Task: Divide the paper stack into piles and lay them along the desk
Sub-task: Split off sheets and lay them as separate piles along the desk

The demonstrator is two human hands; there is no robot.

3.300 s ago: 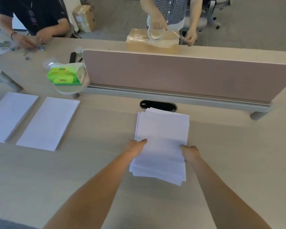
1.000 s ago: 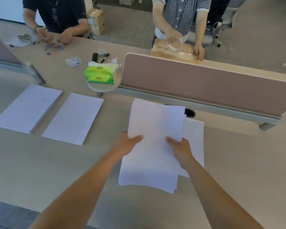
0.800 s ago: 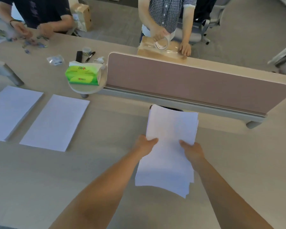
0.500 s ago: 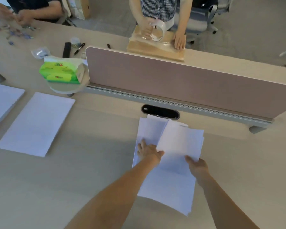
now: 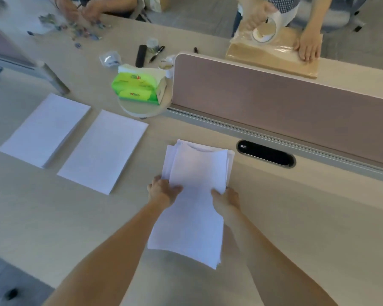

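Split-off batch from 0.5 s ago is merged back. Stack point(image 5: 195, 195) sits centre frame, now left of the cable slot point(image 5: 265, 153), near end apparently lifted. Left hand point(image 5: 163, 191) and right hand point(image 5: 226, 200) each grasp a side edge. Two piles point(image 5: 103, 151) lie mid-left; the third is likely next.

Single head-worn wide-angle view, looking forward and steeply down across the pale wood-grain desk point(image 5: 53, 217) from above its near edge. Both bare forearms enter from the bottom border. The left hand point(image 5: 161, 191) and right hand point(image 5: 224, 199), near frame centre and close to the lens, grip the loose white paper stack point(image 5: 192, 195). The mauve fabric divider panel point(image 5: 274, 102) crosses the upper right. The grey floor point(image 5: 197, 16) lies farthest off, along the top.
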